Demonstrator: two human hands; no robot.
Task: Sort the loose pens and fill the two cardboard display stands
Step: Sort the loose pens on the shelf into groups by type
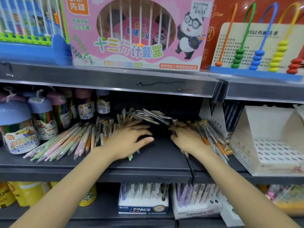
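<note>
Both hands lie flat on the dark shelf [164,155]. The left hand [130,139], fingers spread wide, presses loose pens [65,142]. The right hand [187,137] (fingers straight too) rests on pens [213,139] beside the cardboard display stand [269,145].

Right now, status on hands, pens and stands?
Left hand flat on pastel pens. Right hand on clear-capped pens. Cardboard stand empty at right. Nothing blocking.

Pink panda abacus box [136,32] above, lilac-lidded crayon jars [18,127] left, bead-wire toy [256,46] upper right
</note>
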